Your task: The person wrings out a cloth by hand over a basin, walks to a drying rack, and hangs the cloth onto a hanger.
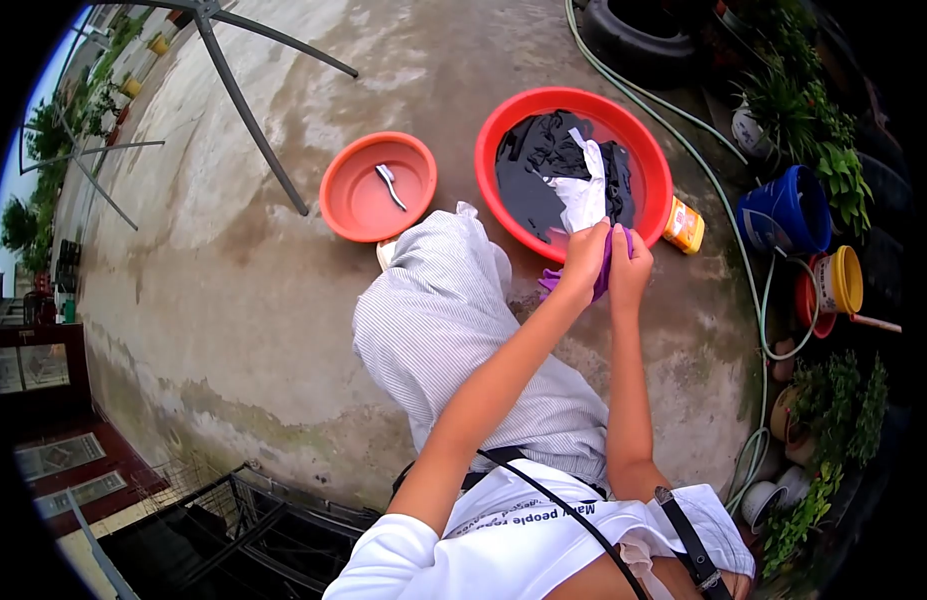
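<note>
So the biggest thing here is the stained concrete ground (273, 330), with a dark metal frame (245, 120) standing on it at upper left. A pale green hose (735, 235) snakes down the right side, past the plants. The person's striped trousers (453, 320) fill the middle.

Next size down is the big red basin (491, 185), holding a pile of dark clothes (533, 150) with a white cloth (581, 200) bunched on top. To its left is the smaller orange basin (333, 200). Over on the right there's a blue bucket (783, 220) with a yellow bucket (841, 280) just beside it.

Then the purple cloth (551, 283), which is at the big basin's near rim, with part of it sticking out left of the hands. The left hand (586, 258) and right hand (630, 262) are right up close together there, both clamped on that cloth with their fingers curled in. The white cloth comes right down to them, but I can't tell if any fingers are on it.

Smaller stuff: a yellow-orange container (684, 226) just outside the basin's right side, and a white-and-dark brush (389, 186) lying inside the orange basin.
</note>
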`<state>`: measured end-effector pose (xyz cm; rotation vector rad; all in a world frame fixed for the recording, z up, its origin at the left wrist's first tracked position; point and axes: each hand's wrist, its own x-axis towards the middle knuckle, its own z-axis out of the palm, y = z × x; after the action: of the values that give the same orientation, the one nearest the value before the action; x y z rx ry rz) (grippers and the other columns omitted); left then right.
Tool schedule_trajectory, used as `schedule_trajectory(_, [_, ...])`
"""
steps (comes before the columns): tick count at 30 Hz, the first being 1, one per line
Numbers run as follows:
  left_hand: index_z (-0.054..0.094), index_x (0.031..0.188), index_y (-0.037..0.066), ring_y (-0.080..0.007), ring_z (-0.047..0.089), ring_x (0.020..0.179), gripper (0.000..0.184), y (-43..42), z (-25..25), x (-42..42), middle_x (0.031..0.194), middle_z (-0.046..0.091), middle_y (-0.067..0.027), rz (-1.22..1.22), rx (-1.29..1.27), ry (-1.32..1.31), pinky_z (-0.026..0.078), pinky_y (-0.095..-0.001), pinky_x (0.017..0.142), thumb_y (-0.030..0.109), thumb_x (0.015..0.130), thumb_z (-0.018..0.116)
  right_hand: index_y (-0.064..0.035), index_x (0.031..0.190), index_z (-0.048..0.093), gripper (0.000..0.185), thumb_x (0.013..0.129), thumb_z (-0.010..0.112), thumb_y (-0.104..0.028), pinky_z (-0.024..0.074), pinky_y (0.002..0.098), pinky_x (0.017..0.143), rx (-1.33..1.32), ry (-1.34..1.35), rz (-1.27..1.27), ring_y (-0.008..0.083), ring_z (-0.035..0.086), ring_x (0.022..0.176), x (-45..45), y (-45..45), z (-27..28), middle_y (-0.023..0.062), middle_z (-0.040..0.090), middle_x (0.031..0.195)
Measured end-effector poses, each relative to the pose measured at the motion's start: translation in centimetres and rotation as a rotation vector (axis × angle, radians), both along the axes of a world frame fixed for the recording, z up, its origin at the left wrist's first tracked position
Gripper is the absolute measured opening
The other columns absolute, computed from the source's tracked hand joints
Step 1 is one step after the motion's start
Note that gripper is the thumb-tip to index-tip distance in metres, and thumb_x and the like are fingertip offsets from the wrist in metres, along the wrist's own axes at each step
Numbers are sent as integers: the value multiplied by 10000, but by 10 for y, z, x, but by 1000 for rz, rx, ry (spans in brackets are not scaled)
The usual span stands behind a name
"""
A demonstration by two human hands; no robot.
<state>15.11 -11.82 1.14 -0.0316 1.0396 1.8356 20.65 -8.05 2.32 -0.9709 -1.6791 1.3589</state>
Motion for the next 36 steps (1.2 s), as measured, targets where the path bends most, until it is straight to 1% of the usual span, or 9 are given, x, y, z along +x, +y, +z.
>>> schedule_trajectory(2, [543, 763, 43, -73, 501, 563, 264, 2, 0, 3, 683, 549, -13, -5, 4, 24, 391, -217, 502, 265, 870, 450, 27, 658, 466, 265, 844, 507, -157, 356, 253, 513, -48, -17, -21, 65, 375, 569, -2, 10, 0, 9, 433, 569])
schedule_trajectory(7, [523, 718, 52, -80, 483, 537, 273, -1, 4, -6, 649, 525, -5, 17, -13, 59, 387, -224, 491, 264, 869, 443, 17, 661, 476, 260, 836, 519, -170, 361, 261, 499, 104, 18, -33, 70, 388, 559, -4, -13, 12, 30, 453, 553])
schedule_trajectory(10, [502, 680, 62, -85, 467, 529, 282, -2, -5, -9, 631, 504, 1, 10, -4, 95, 381, -230, 493, 267, 864, 445, 21, 676, 493, 242, 832, 522, -162, 373, 264, 510, 160, -44, -1, 74, 401, 561, 1, -24, 3, 34, 466, 558])
schedule_trajectory(11, [502, 680, 62, -85, 467, 529, 282, 0, -8, -6, 630, 503, 1, 2, -19, 122, 379, -230, 492, 268, 864, 446, 23, 680, 501, 237, 831, 522, -158, 375, 269, 510, 118, 32, 2, 76, 403, 560, 2, -23, 3, 34, 464, 557])
schedule_trajectory(14, [515, 691, 57, -71, 463, 531, 285, 3, -9, 3, 627, 501, 10, -16, -24, 112, 368, -219, 487, 270, 867, 447, 24, 686, 505, 238, 831, 523, -163, 365, 261, 500, 89, -1, -19, 73, 393, 554, 7, -12, 2, 21, 450, 553])
schedule_trajectory(18, [535, 703, 53, -61, 465, 539, 284, 2, -1, 11, 635, 516, 12, -44, -49, 77, 357, -216, 484, 267, 869, 451, 16, 664, 506, 257, 842, 515, -169, 340, 238, 488, -94, 30, -14, 47, 374, 555, 7, 15, -15, -27, 447, 574])
schedule_trajectory(25, [538, 710, 42, -50, 442, 528, 272, 2, -4, 7, 624, 500, 24, -10, -44, 95, 338, -213, 470, 248, 866, 454, 9, 653, 488, 269, 856, 497, -167, 335, 223, 495, -49, 20, -97, 36, 370, 566, 1, -4, -5, -40, 438, 576])
schedule_trajectory(31, [537, 698, 42, -46, 435, 531, 270, 7, -5, 15, 627, 497, 25, 27, -26, 104, 334, -220, 472, 239, 863, 457, 4, 648, 487, 272, 856, 500, -169, 332, 223, 494, -123, 47, -45, 37, 371, 566, 5, 13, -17, -37, 437, 575])
schedule_trajectory(36, [504, 662, 62, -51, 424, 534, 274, 8, -6, 8, 610, 476, 29, 32, -49, 136, 342, -226, 486, 242, 863, 455, 18, 681, 500, 251, 854, 503, -164, 343, 228, 506, -43, 21, -38, 47, 377, 574, 4, 2, -4, -28, 452, 592])
